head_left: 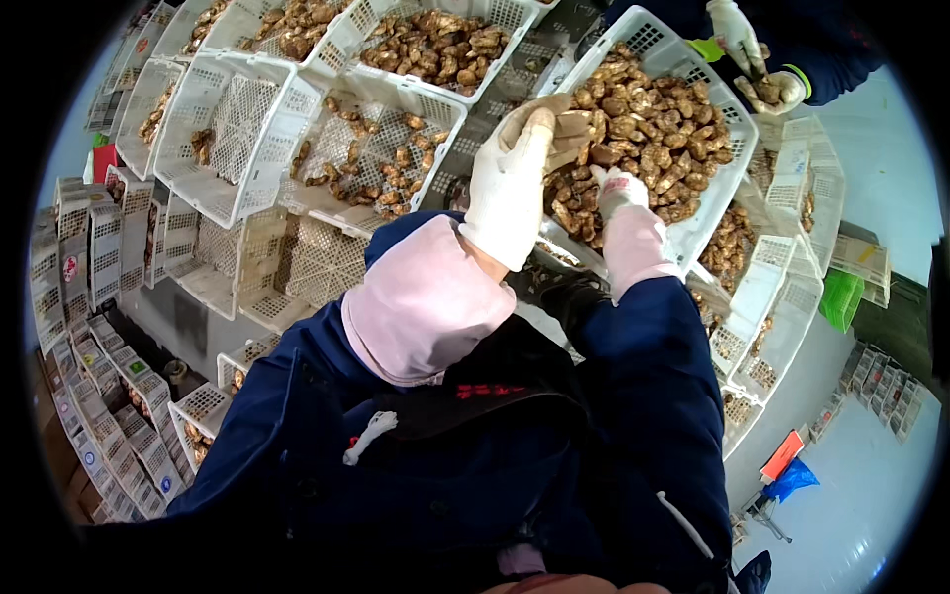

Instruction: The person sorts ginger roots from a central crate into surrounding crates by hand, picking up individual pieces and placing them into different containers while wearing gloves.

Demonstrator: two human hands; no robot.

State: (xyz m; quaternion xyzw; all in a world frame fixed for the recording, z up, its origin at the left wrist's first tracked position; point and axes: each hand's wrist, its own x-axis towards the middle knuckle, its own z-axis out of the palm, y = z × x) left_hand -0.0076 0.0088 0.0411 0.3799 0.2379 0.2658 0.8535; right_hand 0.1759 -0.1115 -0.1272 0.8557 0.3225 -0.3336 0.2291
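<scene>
Prob. mid-job: white crate (719,213) under the hands is still well heaped w/ brown mushrooms (653,109), so most of that load looks left to handle. L hand (517,163), gloved, is over the crate's L edge, fingers part bent & close together; can't tell if it has hold of anything. R hand (621,190), gloved, is in among the mushrooms nr the crate's near edge, fingers part hidden; grip, if any, can't be told.

Nearby fill is uneven: mesh-floored crate (401,97) to the L has only a scatter, mostly toward its edges; next crate (237,124) further L has just a small clump by its L side; crate (498,61) beyond is well filled. So some crates look done, others barely begun, as a judgement. Co-worker's gloved hand (777,91), past the far R edge, is at some mushrooms too.
</scene>
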